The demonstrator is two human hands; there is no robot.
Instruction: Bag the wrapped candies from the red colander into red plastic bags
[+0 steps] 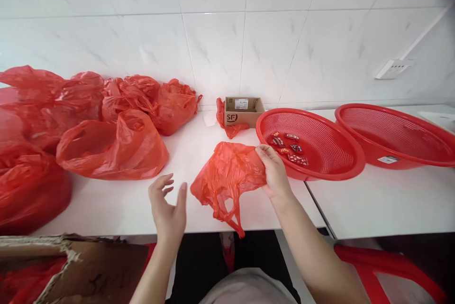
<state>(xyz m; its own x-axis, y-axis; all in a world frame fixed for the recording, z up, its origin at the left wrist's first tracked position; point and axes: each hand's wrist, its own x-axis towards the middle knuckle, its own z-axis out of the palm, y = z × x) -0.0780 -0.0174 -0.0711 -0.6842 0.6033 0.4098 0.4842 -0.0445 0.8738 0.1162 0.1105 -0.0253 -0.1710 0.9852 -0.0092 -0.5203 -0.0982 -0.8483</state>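
My right hand (274,171) is closed on the upper right edge of a crumpled red plastic bag (227,176), which hangs over the front of the white table (117,202) with its handles dangling. Left of the bag, my left hand (168,207) hovers with fingers spread, holding nothing and a little apart from the bag. Just right of my right hand stands a red mesh basket (330,161) with several small dark wrapped items (289,147) inside.
A pile of filled red plastic bags (110,147) covers the table's left side. A small cardboard box (243,110) with a red bag beside it sits by the tiled wall. A second red basket (394,135) stands far right. A torn cardboard box (71,266) is at lower left.
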